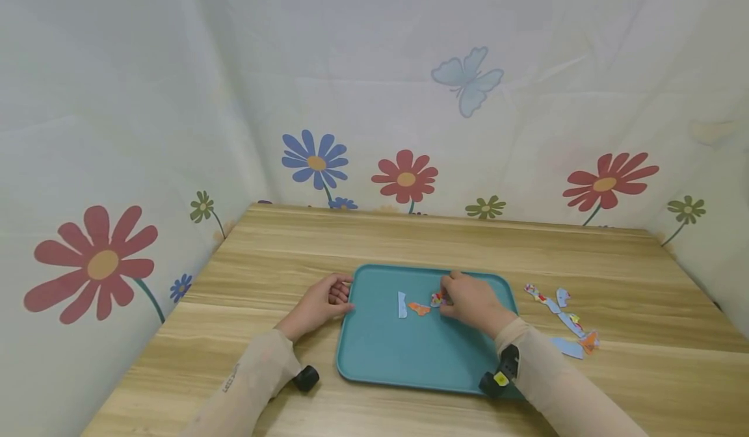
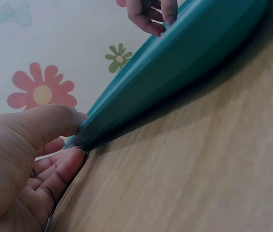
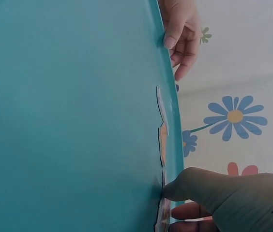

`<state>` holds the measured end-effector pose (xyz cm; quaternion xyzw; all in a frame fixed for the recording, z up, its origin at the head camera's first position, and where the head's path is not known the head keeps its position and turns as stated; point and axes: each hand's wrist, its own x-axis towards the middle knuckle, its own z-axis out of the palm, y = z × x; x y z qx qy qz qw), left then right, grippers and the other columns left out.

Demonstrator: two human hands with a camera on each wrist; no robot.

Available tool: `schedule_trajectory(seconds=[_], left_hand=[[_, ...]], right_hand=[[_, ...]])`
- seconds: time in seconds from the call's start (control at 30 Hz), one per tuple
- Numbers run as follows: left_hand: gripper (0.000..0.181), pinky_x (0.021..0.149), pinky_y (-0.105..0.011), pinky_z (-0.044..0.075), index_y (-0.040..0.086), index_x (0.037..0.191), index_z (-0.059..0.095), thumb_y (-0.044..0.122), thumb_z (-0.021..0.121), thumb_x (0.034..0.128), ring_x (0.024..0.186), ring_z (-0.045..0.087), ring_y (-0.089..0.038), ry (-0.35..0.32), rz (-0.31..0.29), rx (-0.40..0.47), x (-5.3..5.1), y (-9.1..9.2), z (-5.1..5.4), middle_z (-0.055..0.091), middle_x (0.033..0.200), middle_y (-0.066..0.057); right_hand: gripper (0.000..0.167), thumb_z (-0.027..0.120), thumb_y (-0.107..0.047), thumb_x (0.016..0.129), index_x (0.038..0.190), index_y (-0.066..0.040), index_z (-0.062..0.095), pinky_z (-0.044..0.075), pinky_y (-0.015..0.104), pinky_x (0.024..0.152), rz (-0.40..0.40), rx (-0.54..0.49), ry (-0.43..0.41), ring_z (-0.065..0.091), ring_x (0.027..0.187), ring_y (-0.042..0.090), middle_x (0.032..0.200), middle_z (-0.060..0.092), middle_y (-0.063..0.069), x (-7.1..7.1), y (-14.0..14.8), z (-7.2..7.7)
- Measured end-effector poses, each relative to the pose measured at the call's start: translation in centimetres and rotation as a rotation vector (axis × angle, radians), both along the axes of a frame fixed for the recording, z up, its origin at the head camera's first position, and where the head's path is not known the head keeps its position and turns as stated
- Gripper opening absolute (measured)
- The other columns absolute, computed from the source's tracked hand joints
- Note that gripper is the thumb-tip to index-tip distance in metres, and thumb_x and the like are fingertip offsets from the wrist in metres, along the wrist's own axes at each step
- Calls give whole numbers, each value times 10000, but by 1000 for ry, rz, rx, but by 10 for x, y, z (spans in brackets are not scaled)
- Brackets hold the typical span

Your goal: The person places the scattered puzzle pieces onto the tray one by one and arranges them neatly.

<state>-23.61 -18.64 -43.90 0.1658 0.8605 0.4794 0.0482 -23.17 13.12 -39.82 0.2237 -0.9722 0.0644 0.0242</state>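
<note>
A teal tray (image 1: 404, 359) lies on the wooden table. At its left edge my left hand (image 1: 322, 304) holds the rim, thumb on the rim and fingers curled beside it in the left wrist view. Inside the tray, a pale blue puzzle piece (image 1: 402, 305) and an orange puzzle piece (image 1: 419, 309) lie in a row. To their right, my right hand (image 1: 473, 299) pinches a multicoloured puzzle piece (image 1: 435, 300), partly hidden under the fingers. The right wrist view shows the thumb (image 3: 179, 189) against this piece, low over the tray floor.
Right of the tray, several loose puzzle pieces lie on the table (image 1: 655, 385), among them a pale blue one (image 1: 566, 347) and an orange one (image 1: 590, 341). A white curtain (image 1: 351, 47) with flowers hangs behind the table and along its sides.
</note>
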Motion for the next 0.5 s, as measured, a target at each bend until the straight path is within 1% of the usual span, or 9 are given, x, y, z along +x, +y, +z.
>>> schedule_trajectory(seconds=[0.33, 0.5], left_hand=[[514, 767, -185, 501, -18, 1300, 502, 72, 724, 845, 899, 566, -157, -4, -8, -1, 2, 0, 2, 582, 1044, -132], [513, 763, -186, 499, -21, 1299, 502, 72, 723, 846, 897, 563, -160, -5, -8, -2, 2, 0, 3, 582, 1043, -135]], right_hand=[[179, 720, -243, 825, 892, -107, 625, 383, 252, 500, 20, -40, 7, 445, 621, 103, 813, 536, 8, 1, 5, 2], [209, 710, -256, 837, 955, -95, 647, 466, 285, 568, 16, -64, -6, 521, 682, 109, 885, 590, 22, 2, 7, 9]])
